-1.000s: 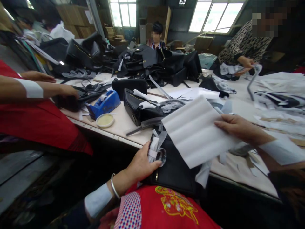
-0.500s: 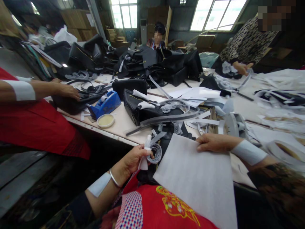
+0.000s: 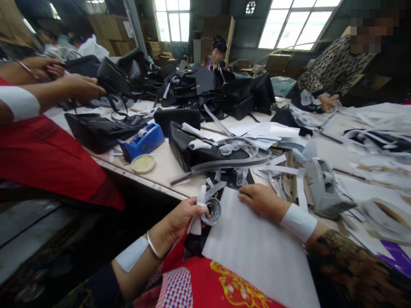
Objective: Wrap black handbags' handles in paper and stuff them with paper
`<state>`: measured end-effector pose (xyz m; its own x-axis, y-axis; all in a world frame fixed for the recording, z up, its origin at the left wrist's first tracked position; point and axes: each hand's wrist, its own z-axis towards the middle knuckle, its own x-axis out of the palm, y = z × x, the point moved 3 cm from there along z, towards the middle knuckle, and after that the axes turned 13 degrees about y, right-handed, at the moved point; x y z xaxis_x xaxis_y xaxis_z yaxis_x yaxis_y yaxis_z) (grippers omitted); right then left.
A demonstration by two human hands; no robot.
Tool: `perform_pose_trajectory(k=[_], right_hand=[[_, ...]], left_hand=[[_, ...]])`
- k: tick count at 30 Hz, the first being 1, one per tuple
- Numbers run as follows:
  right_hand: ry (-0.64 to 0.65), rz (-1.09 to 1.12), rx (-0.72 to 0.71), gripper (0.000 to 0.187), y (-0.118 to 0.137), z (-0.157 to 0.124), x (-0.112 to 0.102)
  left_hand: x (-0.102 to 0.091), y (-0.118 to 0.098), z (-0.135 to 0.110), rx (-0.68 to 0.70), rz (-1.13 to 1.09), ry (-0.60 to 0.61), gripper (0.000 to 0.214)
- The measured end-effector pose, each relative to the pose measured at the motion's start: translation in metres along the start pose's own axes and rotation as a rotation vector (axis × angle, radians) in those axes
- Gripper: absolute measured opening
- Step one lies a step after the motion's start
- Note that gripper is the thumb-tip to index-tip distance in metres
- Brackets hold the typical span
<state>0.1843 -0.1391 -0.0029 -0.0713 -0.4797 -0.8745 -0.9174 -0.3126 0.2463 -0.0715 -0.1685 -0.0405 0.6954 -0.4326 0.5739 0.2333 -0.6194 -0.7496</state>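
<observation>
Left fingers [image 3: 199, 208]: curled shut round a coil of strip [image 3: 212, 210], grey and white, pinched between thumb and fingertips; loose ends stick up. The left hand [image 3: 183, 217] is raised just off the lap, at the near edge of the tabletop [image 3: 162, 166].

Right fingers [image 3: 246, 196]: stretched nearly flat, close together, gripping nothing. They press down on the far corner of a white foam sheet [image 3: 257, 250]. The right hand [image 3: 260, 199] lies palm-down there.

The sheet runs from the tabletop edge down over the lap and covers most of a black bag [image 3: 194, 243]; only a dark strip shows at the sheet's left side, just below the coil.

Judged step: laying and smoothing the sheet over the bag, coil kept clear in the other hand. Wrapping it further would call for a steady press at that corner and a free left edge, so the sheet cannot slide.

Outward: another black handbag [image 3: 188, 149], a blue tape dispenser [image 3: 141, 141], paper scraps. A co-worker's hand [image 3: 81, 87] works far left.
</observation>
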Motion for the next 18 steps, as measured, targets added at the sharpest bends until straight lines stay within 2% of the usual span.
perform_pose_trajectory(k=[3,8,12,15,18], right_hand=[[-0.017,0.084,-0.200,0.029,0.005,0.003,-0.002],[-0.048,0.163,-0.335,0.029,0.019,0.017,-0.007],[-0.046,0.274,-0.466,0.028,0.024,0.018,-0.013],[-0.036,0.320,-0.451,0.026,0.021,0.015,-0.017],[-0.071,0.189,-0.222,0.025,0.016,0.018,-0.015]], left_hand=[[-0.003,0.002,0.000,-0.010,0.003,0.006,0.028],[-0.005,0.004,0.001,0.012,-0.030,0.052,0.030],[-0.006,0.003,0.000,0.022,-0.028,0.049,0.029],[-0.006,0.001,-0.001,0.023,-0.036,0.048,0.028],[-0.005,0.000,-0.001,0.034,-0.028,0.055,0.025]])
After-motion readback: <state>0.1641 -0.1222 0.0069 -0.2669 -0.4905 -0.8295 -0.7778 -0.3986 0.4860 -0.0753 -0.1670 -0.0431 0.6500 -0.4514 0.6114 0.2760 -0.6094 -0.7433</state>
